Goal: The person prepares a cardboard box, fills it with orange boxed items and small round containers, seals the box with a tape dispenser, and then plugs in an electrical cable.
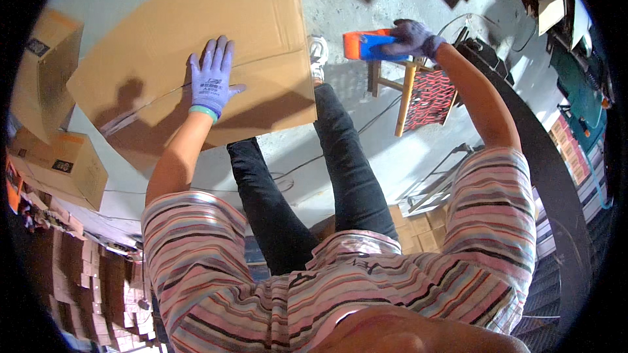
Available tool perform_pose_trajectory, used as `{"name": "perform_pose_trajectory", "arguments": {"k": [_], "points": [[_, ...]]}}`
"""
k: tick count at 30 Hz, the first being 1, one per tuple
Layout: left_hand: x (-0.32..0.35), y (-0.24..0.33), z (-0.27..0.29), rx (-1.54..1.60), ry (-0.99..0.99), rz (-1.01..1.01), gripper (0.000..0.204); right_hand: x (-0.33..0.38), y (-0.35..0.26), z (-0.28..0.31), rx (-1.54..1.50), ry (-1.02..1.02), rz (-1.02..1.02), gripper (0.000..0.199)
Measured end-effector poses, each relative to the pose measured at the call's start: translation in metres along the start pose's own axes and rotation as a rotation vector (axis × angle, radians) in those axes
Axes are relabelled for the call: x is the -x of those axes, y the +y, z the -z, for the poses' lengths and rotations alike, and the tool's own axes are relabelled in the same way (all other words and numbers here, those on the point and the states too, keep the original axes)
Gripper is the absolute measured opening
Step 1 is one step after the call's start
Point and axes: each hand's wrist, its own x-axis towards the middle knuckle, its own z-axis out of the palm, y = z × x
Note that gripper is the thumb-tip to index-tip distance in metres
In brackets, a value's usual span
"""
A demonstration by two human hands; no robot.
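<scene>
My left hand, in a pale purple work glove, lies flat with its fingers stretched on a large cardboard box. A seam crosses the box's upper face to the right of this hand. Out to the right, my gloved right hand is closed around a blue and orange tape dispenser. The dispenser is held in the air, apart from the box, above a small stool with a red and black woven seat. Part of its handle is hidden by my fingers.
Cardboard boxes stand at the left edge. Thin cables run over the grey floor near my legs. A dark curved beam rises on the right, and stacked flat cardboard lies at the lower left.
</scene>
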Motion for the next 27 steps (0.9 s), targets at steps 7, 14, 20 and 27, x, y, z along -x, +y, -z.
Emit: {"name": "perform_pose_trajectory", "arguments": {"k": [7,14,20,27], "points": [[-0.023,0.083,0.032,0.227,0.143,-0.306,0.089,-0.046,-0.008,-0.022,0.041,-0.032,-0.098,0.071],[-0.094,0.153,0.012,-0.277,-0.133,-0.489,0.051,-0.072,-0.041,-0.028,0.006,-0.007,-0.064,0.072],[-0.107,0.158,0.009,-0.369,-0.301,-0.619,0.067,-0.092,-0.059,-0.061,0.127,-0.06,-0.293,0.073],[-0.081,0.113,-0.011,0.108,0.418,-0.608,0.065,-0.06,-0.065,-0.141,-0.076,-0.114,-0.554,0.067]]}}
